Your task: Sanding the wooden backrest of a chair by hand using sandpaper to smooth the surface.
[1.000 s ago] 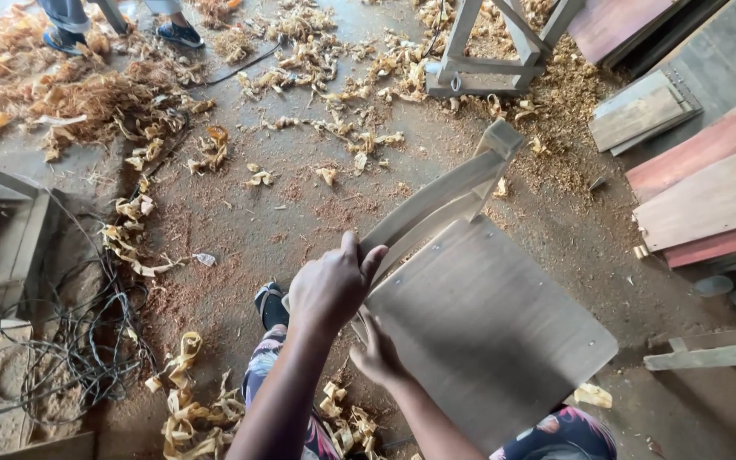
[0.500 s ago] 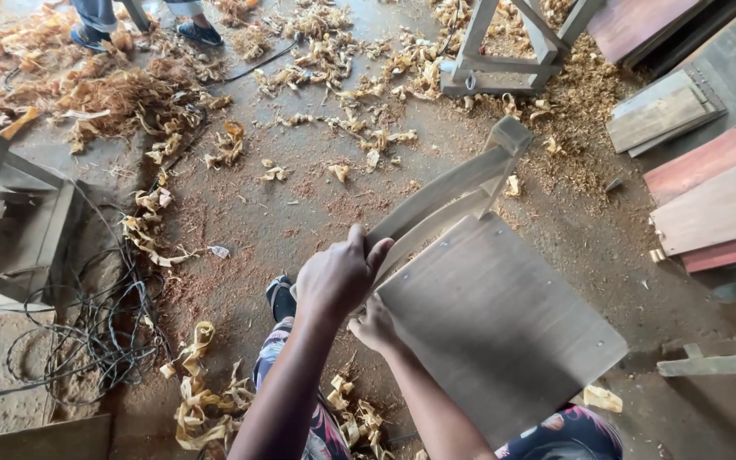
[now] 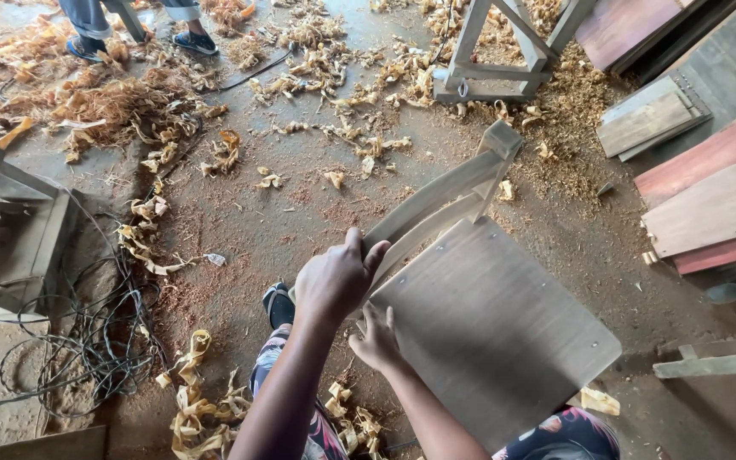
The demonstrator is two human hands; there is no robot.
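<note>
Chair (image 3: 487, 332) lies tipped over at the lower centre of the frame, its flat brown seat panel facing up toward the camera and its pale wooden back rails (image 3: 445, 200) stretching toward the upper right, ending in a blocky post end. Left hand (image 3: 334, 281) is clamped over the near end of the upper rail, fingers curled around the wood and thumb wrapped on top. Right hand (image 3: 376, 341) sits just below it, fingers spread and pressed flat against the left edge of the seat panel. Both arms come up from the bottom edge of the frame.

A foot in a dark sandal (image 3: 278, 305) stands on the dirt floor just left of the hands, above patterned trouser fabric. Curled wood shavings (image 3: 189, 383) lie at the lower left and are scattered thickly across the upper half of the frame. A tangle of thin black wires (image 3: 87, 341) sits on the floor at the left, beside a grey wooden frame (image 3: 19, 238). Reddish and grey planks (image 3: 709, 187) are stacked along the right edge. At the top centre stands a pale wooden stand (image 3: 496, 60), and at the upper left another person's shoes (image 3: 193, 41) show.
</note>
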